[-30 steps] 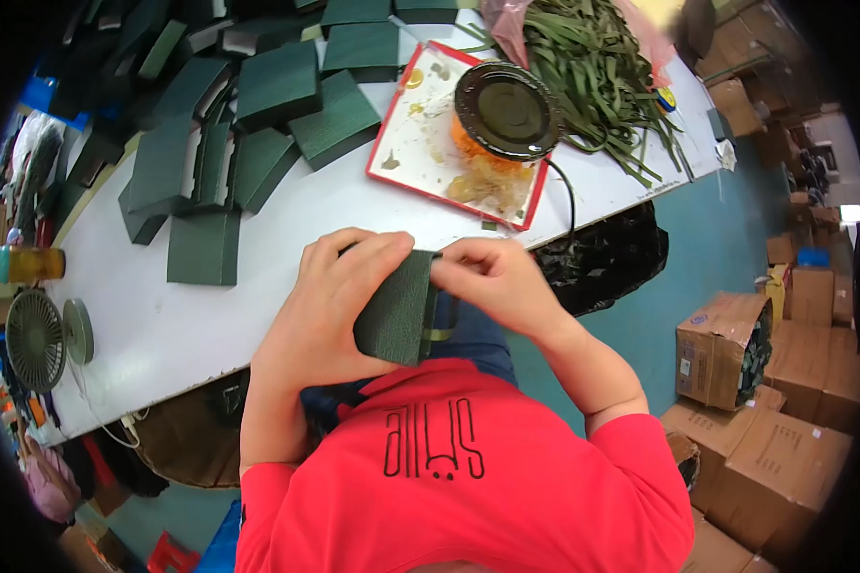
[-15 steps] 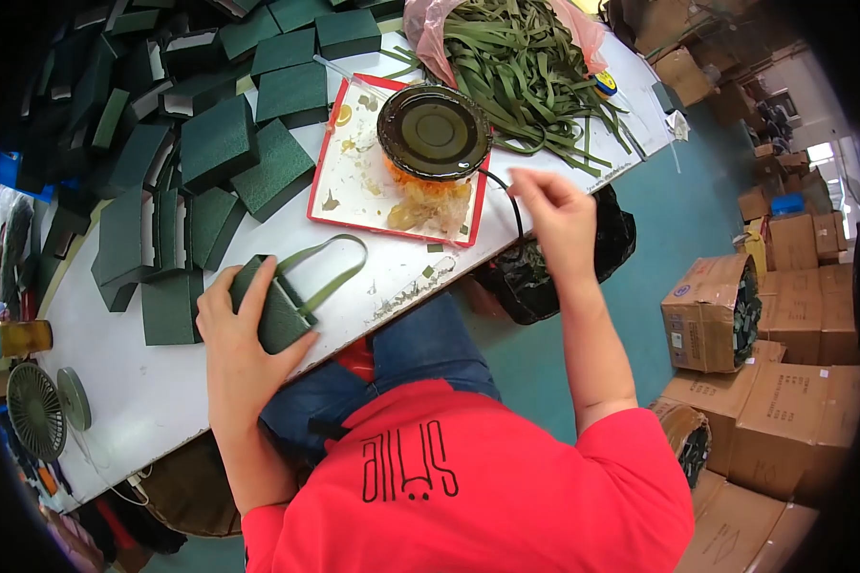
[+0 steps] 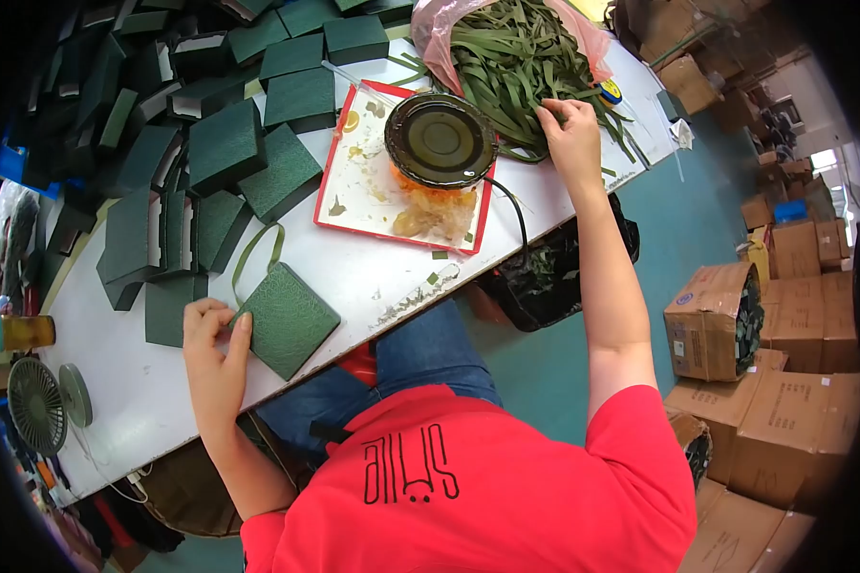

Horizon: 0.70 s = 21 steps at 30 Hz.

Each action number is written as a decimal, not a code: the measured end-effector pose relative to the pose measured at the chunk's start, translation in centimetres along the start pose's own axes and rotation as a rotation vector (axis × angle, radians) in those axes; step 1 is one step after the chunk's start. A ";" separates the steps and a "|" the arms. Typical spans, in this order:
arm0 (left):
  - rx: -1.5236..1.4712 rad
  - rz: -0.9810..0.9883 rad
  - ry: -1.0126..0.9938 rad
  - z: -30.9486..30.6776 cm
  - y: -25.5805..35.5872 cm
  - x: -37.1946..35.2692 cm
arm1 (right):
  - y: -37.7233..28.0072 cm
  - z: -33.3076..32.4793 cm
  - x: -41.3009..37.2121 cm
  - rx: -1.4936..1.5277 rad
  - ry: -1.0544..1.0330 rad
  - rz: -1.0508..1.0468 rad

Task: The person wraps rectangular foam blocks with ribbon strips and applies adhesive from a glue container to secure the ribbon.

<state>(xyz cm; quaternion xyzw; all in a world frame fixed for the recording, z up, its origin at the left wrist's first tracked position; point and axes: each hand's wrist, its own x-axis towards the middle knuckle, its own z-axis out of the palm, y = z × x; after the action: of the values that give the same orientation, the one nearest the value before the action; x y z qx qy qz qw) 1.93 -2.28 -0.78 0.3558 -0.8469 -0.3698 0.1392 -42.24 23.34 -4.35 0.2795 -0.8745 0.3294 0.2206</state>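
Note:
A dark green box (image 3: 285, 323) lies on the white table near its front edge, broad face up. A thin green strap loop (image 3: 246, 260) sticks out from its far side. My left hand (image 3: 215, 355) is at the box's left corner, thumb along the edge and fingers curled; part of the grip is hidden. Over at the right, my right hand (image 3: 573, 143) has thumb and fingertips pinched at the edge of a heap of green straps (image 3: 506, 72) in a pink plastic bag (image 3: 432, 38). Which strap is between the fingertips is hard to make out.
A round dark pot (image 3: 440, 138) with a black cord stands on a red-rimmed white tray (image 3: 354, 229), amber residue below it. Many green boxes (image 3: 225, 148) crowd the table's left. A small fan (image 3: 36, 409) sits at far left. Cardboard cartons (image 3: 784, 420) are stacked on the right.
The box has turned so its broad face is up and its strap loop points away from me. My right hand has moved from beside the pot's cord up to the strap heap.

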 end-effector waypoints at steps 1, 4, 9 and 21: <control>-0.081 0.097 0.066 0.1 -0.8 -0.2 | 0.1 0.1 0.1 -0.039 -0.016 -0.025; -0.103 0.438 0.228 -0.2 -0.3 -0.4 | -0.3 -0.4 0.2 0.030 -0.048 0.029; 0.221 0.604 0.061 0.0 2.4 -0.3 | -2.2 -1.8 -0.5 0.095 0.165 -0.132; 0.398 0.411 -0.357 0.3 3.7 -0.2 | -13.7 -6.9 -10.7 1.097 -0.605 0.672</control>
<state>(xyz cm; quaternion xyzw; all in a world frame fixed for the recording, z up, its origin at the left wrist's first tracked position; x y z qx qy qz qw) 0.03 -0.24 1.74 0.1275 -0.9676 -0.2177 -0.0118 -24.18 23.31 0.47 0.1445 -0.6444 0.6803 -0.3178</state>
